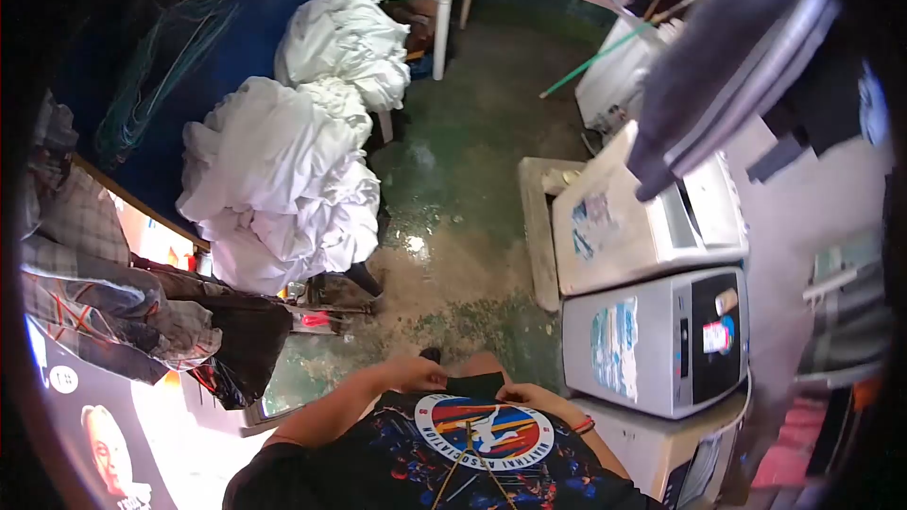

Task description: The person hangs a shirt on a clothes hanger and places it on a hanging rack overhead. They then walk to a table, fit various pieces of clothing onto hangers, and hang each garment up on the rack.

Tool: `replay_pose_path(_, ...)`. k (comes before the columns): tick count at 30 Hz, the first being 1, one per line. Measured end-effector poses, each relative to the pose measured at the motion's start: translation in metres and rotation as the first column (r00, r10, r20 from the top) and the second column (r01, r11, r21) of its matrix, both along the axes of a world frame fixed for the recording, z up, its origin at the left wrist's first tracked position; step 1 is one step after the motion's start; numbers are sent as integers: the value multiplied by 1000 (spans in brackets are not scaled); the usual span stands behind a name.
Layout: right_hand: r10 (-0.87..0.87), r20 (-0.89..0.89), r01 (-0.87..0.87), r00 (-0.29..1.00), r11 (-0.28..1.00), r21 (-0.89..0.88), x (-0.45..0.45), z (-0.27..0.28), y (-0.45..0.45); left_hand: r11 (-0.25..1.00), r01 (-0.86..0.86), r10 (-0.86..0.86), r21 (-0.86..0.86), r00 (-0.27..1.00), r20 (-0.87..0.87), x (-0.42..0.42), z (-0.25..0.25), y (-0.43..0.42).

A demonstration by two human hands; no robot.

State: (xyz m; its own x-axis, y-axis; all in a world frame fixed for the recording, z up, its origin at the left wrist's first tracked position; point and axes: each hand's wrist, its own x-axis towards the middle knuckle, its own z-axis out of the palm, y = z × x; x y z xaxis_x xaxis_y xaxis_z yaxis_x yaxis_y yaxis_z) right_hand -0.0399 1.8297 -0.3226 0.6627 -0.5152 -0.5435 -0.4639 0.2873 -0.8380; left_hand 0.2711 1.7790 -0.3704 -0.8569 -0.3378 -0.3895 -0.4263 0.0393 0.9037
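Note:
At the bottom middle, I wear a black T-shirt (397, 444) with a round printed emblem and a cord hanging over it. Both of my hands are at its lower edge, by a dark piece of cloth (475, 384) between them. The fingers of my left hand (420, 373) are closed on the cloth's left side. On the other side, my right hand (521, 396) pinches its edge, with a red band around the wrist. I cannot tell whether this cloth is the shirt's hem or the shorts.
Big heaps of white cloth (283, 170) stand on the left. A grey washing machine (633, 345) and a white one (605, 227) line the right. Dark clothes (718, 66) hang at upper right, checked clothes (85, 274) at left. The green floor (463, 132) has a wet patch.

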Motion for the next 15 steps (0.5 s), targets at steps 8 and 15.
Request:
replay_pose_path(8, 106, 113, -123, 988, 979, 163, -2, -9, -169, 989, -130, 135, 72, 988, -77, 7, -11, -117)
replay_pose_path(15, 62, -5, -60, 998, 976, 211, -42, -14, -358, 979, -175, 184, 102, 978, -94, -38, -34, -296)
